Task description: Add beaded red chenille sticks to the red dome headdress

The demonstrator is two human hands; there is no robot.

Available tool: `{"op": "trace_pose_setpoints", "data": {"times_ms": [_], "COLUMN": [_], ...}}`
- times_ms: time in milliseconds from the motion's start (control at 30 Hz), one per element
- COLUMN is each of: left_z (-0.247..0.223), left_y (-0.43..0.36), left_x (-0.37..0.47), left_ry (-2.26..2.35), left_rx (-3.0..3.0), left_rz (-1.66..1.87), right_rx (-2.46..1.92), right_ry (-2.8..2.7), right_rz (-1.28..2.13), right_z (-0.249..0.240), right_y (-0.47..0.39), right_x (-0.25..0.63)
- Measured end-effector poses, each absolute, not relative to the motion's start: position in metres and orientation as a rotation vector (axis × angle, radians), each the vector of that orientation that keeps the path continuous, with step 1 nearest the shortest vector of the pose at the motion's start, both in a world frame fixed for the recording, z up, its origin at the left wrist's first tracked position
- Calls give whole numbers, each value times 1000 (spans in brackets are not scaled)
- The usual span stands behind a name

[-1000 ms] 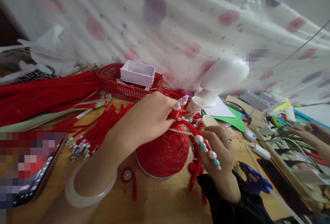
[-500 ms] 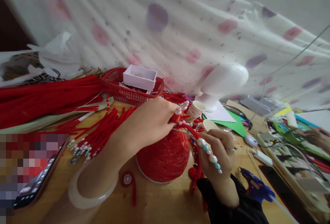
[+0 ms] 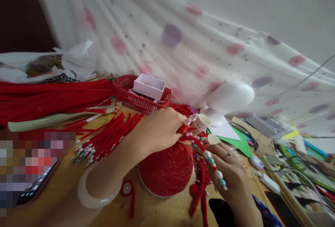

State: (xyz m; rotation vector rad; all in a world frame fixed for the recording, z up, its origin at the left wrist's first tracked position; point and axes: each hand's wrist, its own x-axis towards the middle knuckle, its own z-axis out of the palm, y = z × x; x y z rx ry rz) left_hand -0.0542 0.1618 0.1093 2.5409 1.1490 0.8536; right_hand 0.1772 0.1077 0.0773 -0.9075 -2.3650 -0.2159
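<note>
My left hand (image 3: 163,129), a pale bangle (image 3: 99,206) at its wrist, is closed at the top of a red dome-shaped cap (image 3: 167,171) edged with small pearls. Its fingertips pinch a fuzzy red stem (image 3: 196,142), whose lower end curves down in a string of white and turquoise beads (image 3: 218,174). Behind those beads my right hand (image 3: 231,167) stretches its fingers toward the cap's upper right side. A ring shows on it, and its fingertips are partly hidden. Pink beads (image 3: 192,119) stand up beyond my left fingers. More red strands (image 3: 200,192) hang beside the cap.
A red basket (image 3: 125,96) bearing a white box (image 3: 149,85) stands behind. Beaded red stems (image 3: 112,133) lie left, near a phone (image 3: 36,185). A white foam head (image 3: 230,98), paper cups (image 3: 203,121), a blue glue gun (image 3: 264,213) and a power strip (image 3: 293,192) are right.
My right hand has loosened from its curled grip, and its fingers now reach forward behind the beads. My left hand keeps its hold. The whole view has shifted slightly.
</note>
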Motion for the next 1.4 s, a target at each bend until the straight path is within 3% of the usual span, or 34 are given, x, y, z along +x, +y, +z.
{"op": "trace_pose_setpoints", "data": {"times_ms": [200, 400, 767, 1100, 1400], "left_z": [110, 110, 110, 110, 112], "left_y": [164, 164, 164, 164, 163], "left_x": [-55, -54, -55, -55, -55], "left_ry": [1087, 1067, 1057, 1049, 1063], "left_rx": [2535, 2524, 2576, 2606, 2612], "left_rz": [866, 888, 884, 917, 893], "right_rx": [-920, -846, -1134, -1031, -967], "right_ry": [-2347, -2373, -2376, -2420, -2383], "right_rz": [-114, -298, -304, -442, -336], "right_z": [79, 76, 77, 90, 92], "right_y": [106, 102, 105, 97, 99], "right_x": [174, 171, 173, 163, 162]}}
